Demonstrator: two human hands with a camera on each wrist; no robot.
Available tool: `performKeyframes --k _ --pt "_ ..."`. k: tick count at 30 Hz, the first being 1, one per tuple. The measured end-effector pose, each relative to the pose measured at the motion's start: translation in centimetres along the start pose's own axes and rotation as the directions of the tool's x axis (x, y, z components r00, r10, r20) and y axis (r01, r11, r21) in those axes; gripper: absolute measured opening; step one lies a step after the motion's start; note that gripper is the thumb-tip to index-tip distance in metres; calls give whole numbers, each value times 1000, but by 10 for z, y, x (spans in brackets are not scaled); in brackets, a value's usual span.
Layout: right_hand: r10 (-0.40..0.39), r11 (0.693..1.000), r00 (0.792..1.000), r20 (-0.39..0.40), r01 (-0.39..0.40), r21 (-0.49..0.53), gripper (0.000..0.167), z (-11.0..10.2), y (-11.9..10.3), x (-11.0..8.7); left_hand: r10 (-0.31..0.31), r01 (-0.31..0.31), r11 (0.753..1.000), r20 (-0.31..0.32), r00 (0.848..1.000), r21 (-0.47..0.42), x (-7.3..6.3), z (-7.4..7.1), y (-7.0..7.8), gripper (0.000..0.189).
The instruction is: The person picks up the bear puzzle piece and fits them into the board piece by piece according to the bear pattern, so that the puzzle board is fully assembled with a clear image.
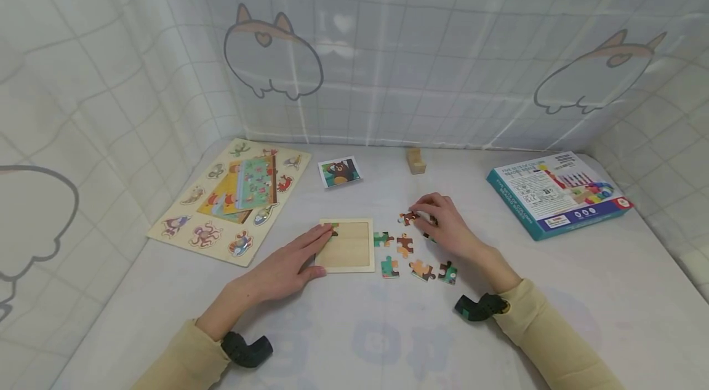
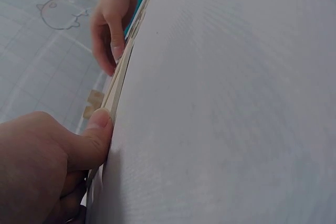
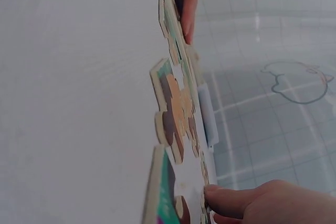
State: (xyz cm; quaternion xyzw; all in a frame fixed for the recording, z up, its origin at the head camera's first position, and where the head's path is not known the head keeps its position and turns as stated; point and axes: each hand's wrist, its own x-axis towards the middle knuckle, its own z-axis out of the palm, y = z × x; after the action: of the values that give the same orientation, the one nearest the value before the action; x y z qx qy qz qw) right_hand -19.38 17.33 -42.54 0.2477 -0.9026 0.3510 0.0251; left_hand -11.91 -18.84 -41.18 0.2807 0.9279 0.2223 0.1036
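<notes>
My left hand (image 1: 293, 261) lies at the left side of a square wooden puzzle tray (image 1: 354, 269). Its fingers rest over the upper left corner, touching a small green and brown puzzle piece (image 1: 335, 229) there; the thumb presses the tray's near edge. In the left wrist view the thumb (image 2: 97, 135) sits against that edge. My right hand (image 1: 445, 227) pinches a brown bear puzzle piece (image 1: 407, 218) on the table between thumb and finger. Another piece (image 1: 429, 235) is partly hidden beneath this hand. Several loose pieces, among them a brown one (image 1: 405, 245), lie right of the tray.
Behind the tray stands a bear picture card (image 1: 339, 173), with a small wooden block (image 1: 416, 161) to its right. A board with sea animals (image 1: 194, 243) bears colourful cards on the left. A teal-edged box (image 1: 559, 193) lies at right. Patterned curtains (image 1: 388, 70) enclose the table.
</notes>
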Motion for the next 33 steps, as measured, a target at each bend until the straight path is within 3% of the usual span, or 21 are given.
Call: performKeyframes --k 16,33 --pt "16 1000 1000 -18 -17 -11 18 1 0 0 2 -3 1000 -3 1000 -4 0 2 -2 75" --pt "-30 999 998 -47 28 -36 14 3 2 0 -5 5 1000 3 1000 -10 0 1 -1 75"
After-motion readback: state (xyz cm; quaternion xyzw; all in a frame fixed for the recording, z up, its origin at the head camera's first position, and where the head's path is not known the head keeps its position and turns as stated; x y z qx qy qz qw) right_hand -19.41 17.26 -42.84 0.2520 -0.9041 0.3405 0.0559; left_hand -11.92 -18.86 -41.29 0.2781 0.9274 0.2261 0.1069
